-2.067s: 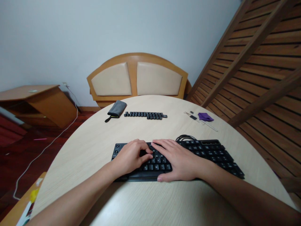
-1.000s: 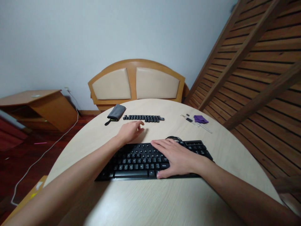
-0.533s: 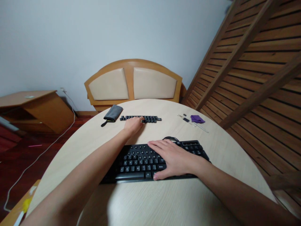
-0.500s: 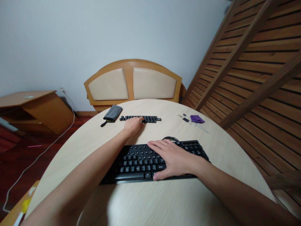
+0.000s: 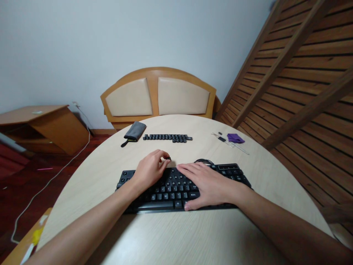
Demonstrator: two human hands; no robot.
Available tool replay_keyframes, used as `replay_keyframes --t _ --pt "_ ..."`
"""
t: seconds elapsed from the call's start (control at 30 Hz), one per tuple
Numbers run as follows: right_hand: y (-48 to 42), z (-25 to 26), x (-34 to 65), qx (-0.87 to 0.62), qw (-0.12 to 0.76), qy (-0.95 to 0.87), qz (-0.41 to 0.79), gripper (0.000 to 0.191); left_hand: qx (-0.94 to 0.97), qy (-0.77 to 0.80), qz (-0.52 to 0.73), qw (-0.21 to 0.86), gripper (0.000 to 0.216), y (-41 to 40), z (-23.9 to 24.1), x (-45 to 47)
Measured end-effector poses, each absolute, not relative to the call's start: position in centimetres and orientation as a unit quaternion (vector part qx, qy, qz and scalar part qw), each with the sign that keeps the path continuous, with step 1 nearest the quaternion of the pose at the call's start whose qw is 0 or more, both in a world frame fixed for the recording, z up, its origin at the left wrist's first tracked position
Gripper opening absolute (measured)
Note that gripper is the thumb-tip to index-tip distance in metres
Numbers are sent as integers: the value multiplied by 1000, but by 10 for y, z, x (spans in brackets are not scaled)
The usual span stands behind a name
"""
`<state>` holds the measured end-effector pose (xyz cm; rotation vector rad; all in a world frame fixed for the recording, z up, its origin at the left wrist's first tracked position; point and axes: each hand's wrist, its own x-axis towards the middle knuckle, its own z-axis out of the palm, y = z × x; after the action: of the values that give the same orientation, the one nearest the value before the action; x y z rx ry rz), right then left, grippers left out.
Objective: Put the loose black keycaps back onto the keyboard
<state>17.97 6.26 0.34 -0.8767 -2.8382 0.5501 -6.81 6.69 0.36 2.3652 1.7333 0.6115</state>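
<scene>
A black keyboard (image 5: 162, 206) lies on the round table, and several key positions in its upper rows show no caps. My left hand (image 5: 151, 167) is above the keyboard's back edge, thumb and forefinger pinched on a small black keycap (image 5: 168, 158). Fingers outstretched, my right hand (image 5: 205, 184) lies flat across the right-middle part of the keyboard, covering some keys. Farther back, loose black keycaps (image 5: 165, 137) stand in two rows, the front one shorter. A coiled black cable (image 5: 204, 161) sits behind the keyboard.
A grey pouch (image 5: 135, 131) lies at the table's back left. At the back right are a purple cloth (image 5: 235, 138), a small black piece (image 5: 221, 139) and thin pale rods (image 5: 239, 148). The pale table (image 5: 171, 239) has a rounded edge. A wooden headboard (image 5: 154, 95) stands beyond.
My left hand has come back from the keycap rows toward the keyboard, with a keycap in its fingers. The right hand has stayed on the keyboard. The view has shifted slightly.
</scene>
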Motion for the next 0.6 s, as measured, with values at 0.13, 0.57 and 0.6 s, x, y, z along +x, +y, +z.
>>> replay_keyframes --t 0.13,0.57,0.6 --pt "62 4 180 -293 63 -936 186 112 803 515 264 144 17 32 -1 -72" --pt "61 6 179 -314 33 -932 178 116 779 503 280 247 17 22 -2 -85" --pt "61 5 179 -314 34 -932 178 116 780 503 280 247 17 21 -2 -85"
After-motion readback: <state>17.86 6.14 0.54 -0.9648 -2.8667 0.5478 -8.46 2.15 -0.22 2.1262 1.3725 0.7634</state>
